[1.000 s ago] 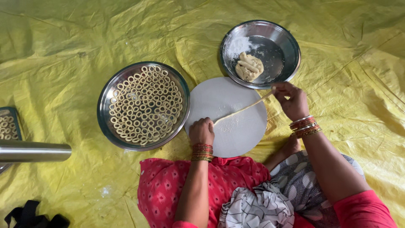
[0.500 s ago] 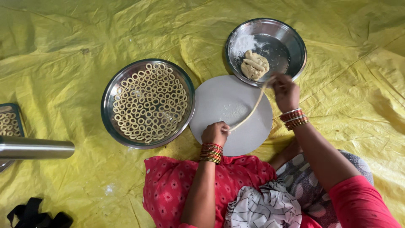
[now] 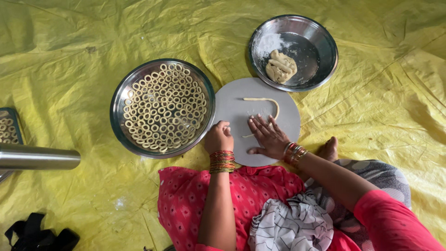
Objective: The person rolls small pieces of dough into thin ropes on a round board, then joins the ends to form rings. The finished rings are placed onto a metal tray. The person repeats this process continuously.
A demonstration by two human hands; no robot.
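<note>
Right hand [image 3: 268,135] lay flat, fingers spread, pressing one end of a thin dough rope [image 3: 265,108] on the round grey board [image 3: 232,109]. Left hand [image 3: 219,138] was curled at the board's left edge, holding nothing visible. Tray of dough rings [image 3: 162,107] sat left of the board, bowl with a dough lump [image 3: 293,51] behind it.

Curved dough rope [image 3: 265,106] on round board [image 3: 232,108]
</note>
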